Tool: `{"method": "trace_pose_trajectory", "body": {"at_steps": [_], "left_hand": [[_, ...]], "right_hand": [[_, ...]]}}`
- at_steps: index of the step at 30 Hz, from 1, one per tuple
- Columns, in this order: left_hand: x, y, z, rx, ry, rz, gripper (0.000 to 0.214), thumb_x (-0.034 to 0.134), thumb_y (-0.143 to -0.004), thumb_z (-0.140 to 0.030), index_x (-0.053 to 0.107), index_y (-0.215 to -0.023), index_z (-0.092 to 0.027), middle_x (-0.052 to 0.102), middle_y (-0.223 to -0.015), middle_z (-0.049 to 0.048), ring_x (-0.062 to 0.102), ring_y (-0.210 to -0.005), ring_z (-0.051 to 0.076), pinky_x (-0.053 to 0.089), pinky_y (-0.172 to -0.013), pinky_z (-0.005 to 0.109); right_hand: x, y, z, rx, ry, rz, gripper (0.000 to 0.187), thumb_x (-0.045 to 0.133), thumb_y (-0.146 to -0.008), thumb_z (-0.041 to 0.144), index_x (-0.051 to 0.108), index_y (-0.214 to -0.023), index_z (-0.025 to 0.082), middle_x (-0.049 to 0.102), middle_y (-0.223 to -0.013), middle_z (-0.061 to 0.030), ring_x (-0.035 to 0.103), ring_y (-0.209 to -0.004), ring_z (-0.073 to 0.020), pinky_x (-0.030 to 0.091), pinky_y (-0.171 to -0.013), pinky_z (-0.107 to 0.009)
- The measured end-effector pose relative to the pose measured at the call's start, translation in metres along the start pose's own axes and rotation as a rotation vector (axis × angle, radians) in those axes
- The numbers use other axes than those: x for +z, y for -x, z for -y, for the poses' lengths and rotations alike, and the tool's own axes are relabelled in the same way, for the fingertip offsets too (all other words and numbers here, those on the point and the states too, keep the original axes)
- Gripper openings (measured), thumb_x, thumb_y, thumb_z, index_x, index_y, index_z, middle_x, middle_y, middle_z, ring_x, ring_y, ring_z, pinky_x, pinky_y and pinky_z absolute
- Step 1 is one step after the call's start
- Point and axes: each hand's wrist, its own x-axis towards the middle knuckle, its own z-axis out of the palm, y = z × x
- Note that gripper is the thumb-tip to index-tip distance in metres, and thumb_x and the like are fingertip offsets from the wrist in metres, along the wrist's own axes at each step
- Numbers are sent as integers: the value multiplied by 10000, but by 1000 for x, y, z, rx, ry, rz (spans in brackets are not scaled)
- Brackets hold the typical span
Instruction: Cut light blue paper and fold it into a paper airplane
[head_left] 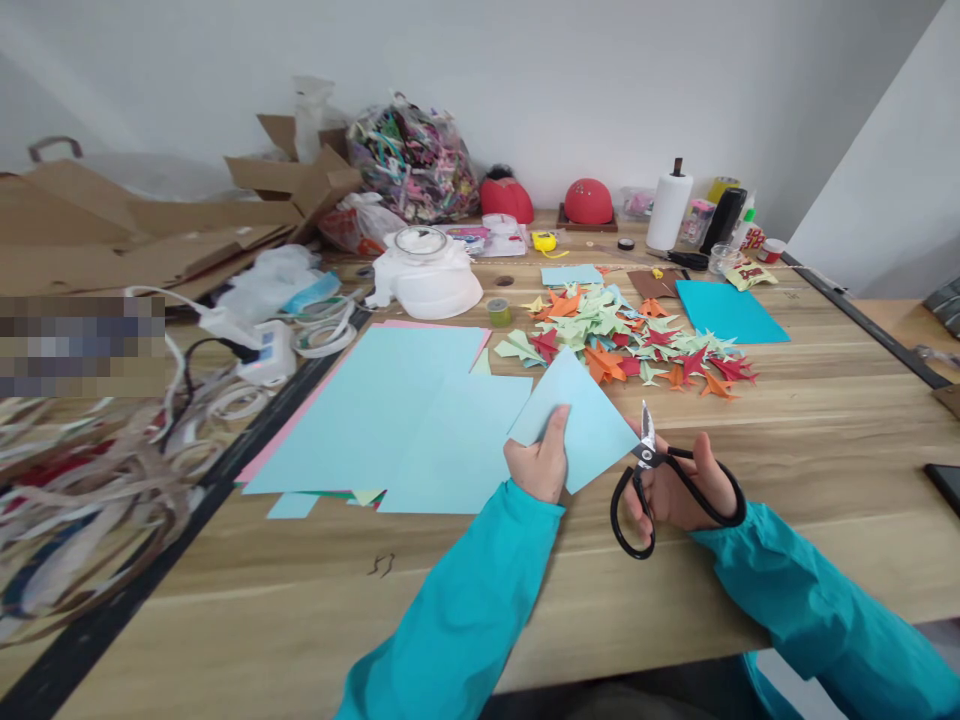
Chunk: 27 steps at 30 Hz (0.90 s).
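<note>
Pinched under the thumb of my left hand (538,458) is a light blue square of paper (577,420), tilted so one corner points up. My right hand (686,490) has its fingers in the black handles of a pair of scissors (646,455). The blades are parted and point away from me, beside the square's right corner. Whether they touch the paper I cannot tell. Larger light blue sheets (375,410) lie to the left, over pink paper (262,455). Beyond my hands spreads a pile of folded paper shapes (600,325) in green, orange and red.
A bright blue sheet (727,310) lies right of the pile. At the back stand a white bottle (669,210), red domes (589,202) and a stuffed plastic bag (412,160). Cardboard (150,225), a power strip (270,352) and tangled strips (127,490) crowd the left.
</note>
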Motion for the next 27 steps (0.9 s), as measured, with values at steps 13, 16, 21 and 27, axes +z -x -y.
{"method": "trace_pose_trajectory", "body": {"at_steps": [13,16,21,27], "left_hand": [[-3,-6,-4,76,-43,-13,264,699,-666,-310,696,-782,-72,717,-853,137,671,-870,238,510,-866,322],[-4,-9,-3,56,-20,6,258,714,-650,-310,695,-765,-79,719,-843,130,674,-858,240,512,-865,330],[-5,-10,0,-24,3,110,277,738,-621,-318,697,-751,-77,719,-818,133,680,-815,239,532,-820,333],[-5,-5,-3,-56,9,187,268,748,-603,-312,696,-730,-83,721,-784,125,684,-781,236,547,-772,324]], "right_hand": [[5,4,10,11,18,74,941,78,-679,838,153,-1404,243,615,-814,-64,550,-537,-163,438,-558,-354],[4,5,10,29,41,73,939,100,-678,842,151,-1405,249,613,-762,-47,546,-525,-163,431,-529,-338],[1,5,8,91,29,150,910,114,-696,829,36,-1414,274,615,-696,-28,554,-504,-164,402,-479,-282],[-1,6,9,163,25,160,902,26,-690,823,112,-1398,271,620,-690,-24,554,-489,-154,405,-485,-282]]}}
